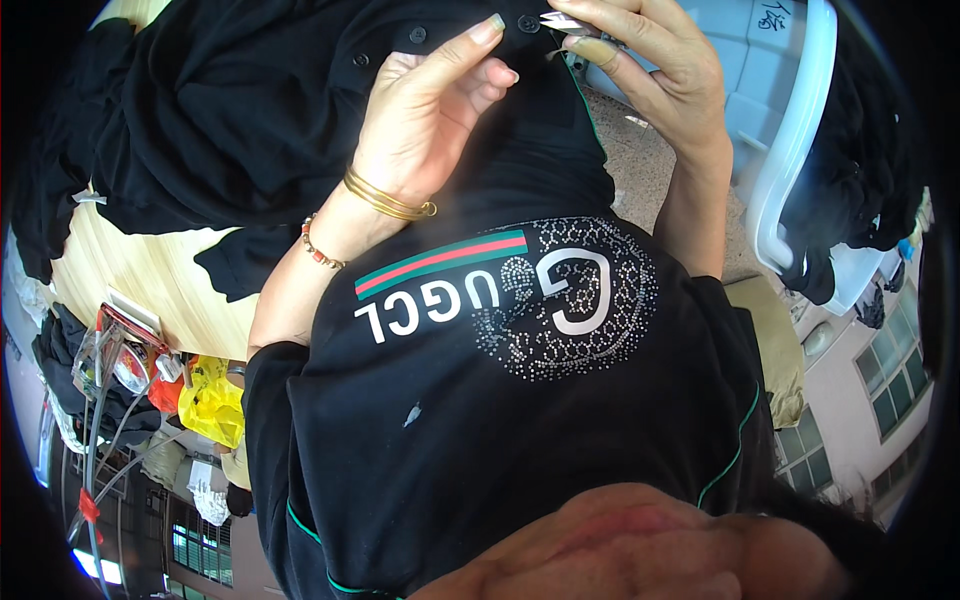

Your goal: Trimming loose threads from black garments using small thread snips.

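A black garment with a row of dark buttons spreads over my lap and the table at the upper left. My left hand, with gold bangles and a beaded bracelet at the wrist, is raised over the cloth. Its thumb stretches out, its other visible fingers are loosely bent, and nothing shows between them. At the top right, my right hand pinches small thread snips, their pale blades pointing left toward a button. A short wisp of thread shows by the right thumb. The frame's top edge cuts off part of the right hand.
A light wood table lies at the left under the cloth. At the right stands a pale blue plastic tub, with dark fabric beyond it. A yellow plastic bag and a cluttered basket are at the lower left.
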